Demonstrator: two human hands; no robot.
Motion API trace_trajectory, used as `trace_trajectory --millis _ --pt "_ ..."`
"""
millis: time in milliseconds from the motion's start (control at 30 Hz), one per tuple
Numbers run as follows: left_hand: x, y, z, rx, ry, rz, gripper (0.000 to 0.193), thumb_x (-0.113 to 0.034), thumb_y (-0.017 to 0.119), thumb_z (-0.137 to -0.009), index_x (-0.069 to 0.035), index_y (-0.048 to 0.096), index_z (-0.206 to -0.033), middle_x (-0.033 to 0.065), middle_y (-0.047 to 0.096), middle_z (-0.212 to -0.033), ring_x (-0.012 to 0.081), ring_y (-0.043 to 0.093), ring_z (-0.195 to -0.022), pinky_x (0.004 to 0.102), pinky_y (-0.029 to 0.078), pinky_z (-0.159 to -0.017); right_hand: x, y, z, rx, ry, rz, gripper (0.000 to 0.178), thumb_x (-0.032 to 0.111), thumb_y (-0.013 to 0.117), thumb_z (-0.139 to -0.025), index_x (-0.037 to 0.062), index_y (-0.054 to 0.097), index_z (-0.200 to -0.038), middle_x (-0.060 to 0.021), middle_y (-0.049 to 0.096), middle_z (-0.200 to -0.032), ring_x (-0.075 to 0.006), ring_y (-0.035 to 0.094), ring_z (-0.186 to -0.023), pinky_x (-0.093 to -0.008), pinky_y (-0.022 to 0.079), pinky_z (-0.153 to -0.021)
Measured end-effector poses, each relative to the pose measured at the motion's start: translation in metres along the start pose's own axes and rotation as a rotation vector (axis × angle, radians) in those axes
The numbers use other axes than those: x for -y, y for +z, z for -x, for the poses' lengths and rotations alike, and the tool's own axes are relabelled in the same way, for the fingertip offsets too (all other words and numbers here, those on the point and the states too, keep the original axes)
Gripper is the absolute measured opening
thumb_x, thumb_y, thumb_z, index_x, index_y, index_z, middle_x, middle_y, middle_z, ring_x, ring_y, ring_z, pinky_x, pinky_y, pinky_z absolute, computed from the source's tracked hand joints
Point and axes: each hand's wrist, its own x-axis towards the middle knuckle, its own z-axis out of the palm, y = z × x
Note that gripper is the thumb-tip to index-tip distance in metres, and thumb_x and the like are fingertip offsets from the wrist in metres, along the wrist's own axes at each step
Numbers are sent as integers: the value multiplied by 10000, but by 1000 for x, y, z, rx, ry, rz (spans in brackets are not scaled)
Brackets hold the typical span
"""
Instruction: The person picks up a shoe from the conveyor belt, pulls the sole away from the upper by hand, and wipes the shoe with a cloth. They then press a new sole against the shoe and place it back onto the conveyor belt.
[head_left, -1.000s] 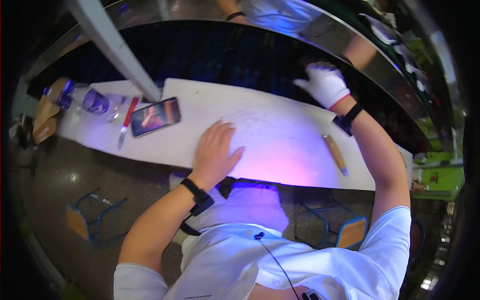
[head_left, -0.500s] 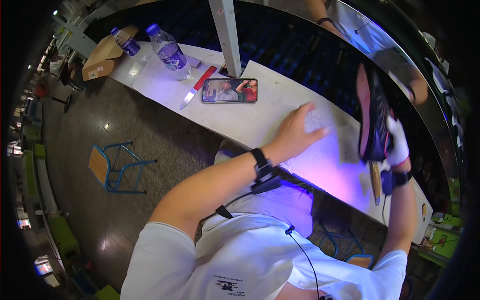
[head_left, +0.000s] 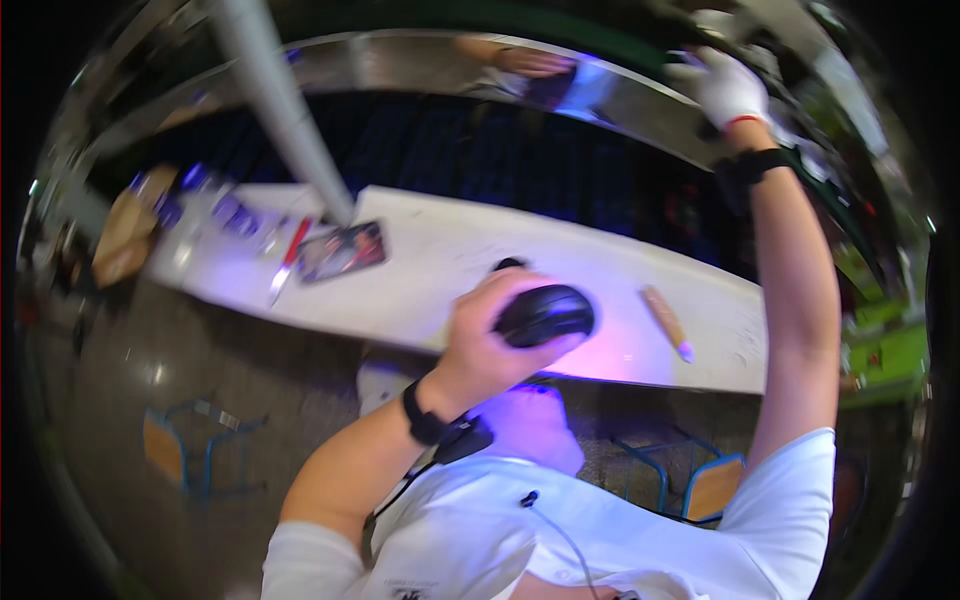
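Note:
My left hand [head_left: 478, 335] is wrapped round a black shoe [head_left: 546, 316], held over the front part of the white bench [head_left: 430, 240]. One rounded end of the shoe faces up, and the palm hides much of the rest. Far off at the upper right, my right hand [head_left: 732, 92], in a white glove with a red cuff, is stretched out past the bench. Its fingers look spread, though motion blurs them. A slim wooden-handled tool [head_left: 664, 322] with a pale tip lies on the bench, right of the shoe.
On the bench's left lie a phone [head_left: 342, 251], a red-handled knife [head_left: 290, 258] and blurred bottles [head_left: 235, 214]. A pale post [head_left: 280, 105] rises behind the phone. Beyond runs a dark conveyor [head_left: 440, 140], with another person's hand [head_left: 535, 62] across it. Stools [head_left: 713, 487] stand below.
The shoe has passed from my gloved right hand to my left hand. My right hand has moved up and away to the far right. The whole view has shifted.

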Motion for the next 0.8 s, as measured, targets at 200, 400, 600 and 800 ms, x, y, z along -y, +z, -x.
trace_trajectory --millis 200,400,600,800 --pt "8 1 -1 20 -7 27 551 -159 924 -828 -43 617 -1271 143 720 -1156 285 743 -1067 375 585 -955 -31 21 6 -397 -343 -55 372 330 587 -1086 55 714 -1302 -157 728 -1277 -312 702 -1142 -400 526 -998" --pt "7 -5 8 20 -60 44 555 -145 917 -834 -51 600 -1280 129 698 -1180 260 722 -1081 371 572 -968 -180 -40 253 -527 276 -1813 737 321 620 -1026 -134 390 -1559 -276 471 -1600 -388 417 -1531 -454 299 -1312" --pt "7 0 5 58 -95 107 622 -40 832 -873 -46 443 -1359 206 621 -1298 267 667 -1187 398 547 -1054 -9 -18 306 -111 152 -979 406 295 620 -1089 -60 643 -1285 -127 698 -1174 -219 684 -1083 -359 545 -1000" --pt "-4 -3 6 -29 229 86 424 37 789 -862 -71 474 -1126 269 583 -1339 347 634 -1218 442 536 -1056 51 -9 331 -49 307 -1419 636 603 639 -1025 13 617 -1262 -135 717 -1155 -231 702 -1084 -394 547 -980"
